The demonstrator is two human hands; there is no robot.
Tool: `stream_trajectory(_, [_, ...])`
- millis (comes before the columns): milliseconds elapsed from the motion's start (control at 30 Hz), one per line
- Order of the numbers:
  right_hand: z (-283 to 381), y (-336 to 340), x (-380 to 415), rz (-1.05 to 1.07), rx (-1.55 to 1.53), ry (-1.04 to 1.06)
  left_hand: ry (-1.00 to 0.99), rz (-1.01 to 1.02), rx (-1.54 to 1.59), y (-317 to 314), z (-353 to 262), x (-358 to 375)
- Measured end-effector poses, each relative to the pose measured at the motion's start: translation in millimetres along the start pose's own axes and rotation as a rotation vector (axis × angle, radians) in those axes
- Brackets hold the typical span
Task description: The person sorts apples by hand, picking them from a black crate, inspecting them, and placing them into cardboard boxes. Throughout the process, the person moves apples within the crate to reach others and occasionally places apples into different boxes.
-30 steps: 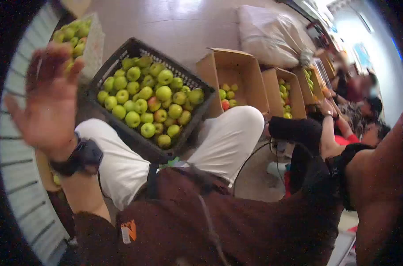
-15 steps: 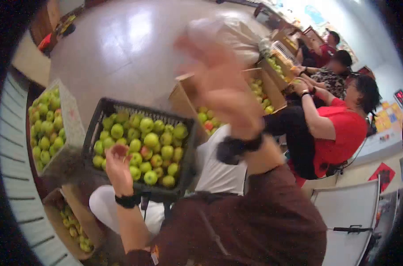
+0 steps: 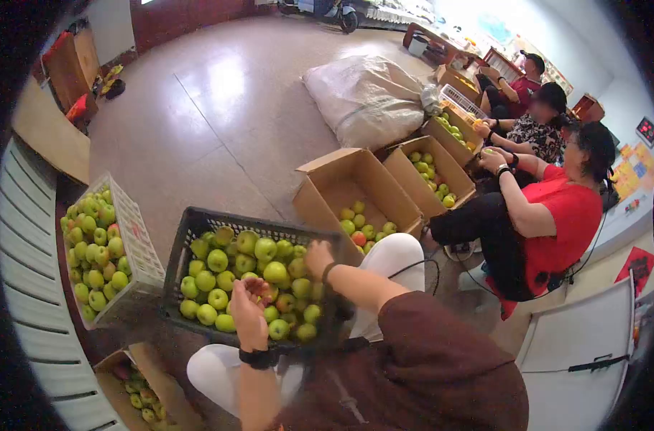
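Observation:
A black plastic crate (image 3: 187, 248) full of green apples (image 3: 275, 272), a few blushed red, stands before my knees. My left hand (image 3: 249, 314) hovers over its near part, palm turned up and fingers loosely curved apart, with no apple visible in it. At the crate's right side, my right hand (image 3: 318, 260) reaches down onto the apples from above; its back faces me and its fingertips are hidden, so I cannot make out a grip. Dark bands circle both wrists.
A white crate of apples (image 3: 136, 241) stands left, a cardboard box with apples (image 3: 158, 373) below it. Right of the black crate is an open cardboard box (image 3: 327, 190) with several apples. Beyond lie more boxes, a large white sack (image 3: 370, 100) and seated people (image 3: 550, 205).
My right hand has dropped from high in front of the camera to the crate's right side. The camera view has shifted, and my left hand remains over the apples.

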State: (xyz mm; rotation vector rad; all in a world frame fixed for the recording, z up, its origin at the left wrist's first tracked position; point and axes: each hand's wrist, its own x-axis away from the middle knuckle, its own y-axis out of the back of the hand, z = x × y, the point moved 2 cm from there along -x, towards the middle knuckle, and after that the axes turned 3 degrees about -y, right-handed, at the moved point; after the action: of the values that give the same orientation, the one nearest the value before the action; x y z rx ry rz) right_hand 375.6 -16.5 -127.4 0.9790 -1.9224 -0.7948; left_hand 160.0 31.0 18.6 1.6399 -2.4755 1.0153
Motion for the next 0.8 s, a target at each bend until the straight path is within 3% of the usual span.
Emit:
stream_trajectory(33, [-1.8, 6.0, 0.8, 0.056, 0.068, 0.03, 0.002, 0.0, 0.007, 0.8, 1.4, -4.2])
stream_trajectory(67, [-5.8, 14.1, 7.4, -0.046, 0.066, 0.022, -0.022, 0.124, 0.023, 12.1, 11.1, -13.0])
stream_trajectory(167, [-11.8, -5.9, -15.7, 0.192, -0.261, -0.08, 0.021, 0.023, -0.009, 7.0, 10.7, -11.3])
stream_trajectory(200, [-21.0, -1.8, -12.3, 0.196, -0.445, -0.063, 0.009, 0.002, 0.02, 7.6, 13.1, -9.1])
stream_trajectory(333, [-53.3, 67.4, 38.7, 0.042, -1.006, -0.023, -0.189, 0.083, -0.363, 18.4, 27.4, -10.2])
stream_trajectory(433, [-56.3, 110.8, 68.7, 0.161, -1.615, -0.002, -0.075, 0.051, -0.319, 10.1, 29.0, -5.5])
stream_trajectory(500, [-55.8, 138.5, 89.6, 0.251, -1.654, 0.058, 0.196, -0.001, -0.105, 0.5, 28.7, -1.3])
stream_trajectory(533, [-56.0, 143.8, 95.3, 0.297, -1.675, 0.092, 0.25, 0.083, -0.035, -6.6, 27.9, 1.2])
stream_trajectory(600, [-56.1, 146.7, 98.4, -0.126, -1.507, 0.125, 0.362, 0.244, 0.105, -14.6, 26.6, 5.2])
stream_trajectory(633, [-57.6, 150.3, 101.5, -0.331, -1.408, 0.133, 0.356, 0.236, 0.134, -13.9, 29.1, 4.0])
stream_trajectory(667, [-57.5, 150.7, 102.4, -0.205, -1.395, 0.116, 0.352, 0.23, 0.163, -11.5, 35.2, 1.2])
stream_trajectory(767, [-51.7, 149.1, 129.0, -0.459, -1.326, 0.306, 0.253, 0.29, 0.18, -17.6, 37.6, 3.1])
stream_trajectory(800, [-44.6, 139.5, 129.1, -0.415, -1.273, 0.406, 0.195, 0.331, 0.146, -26.4, 32.9, 7.7])
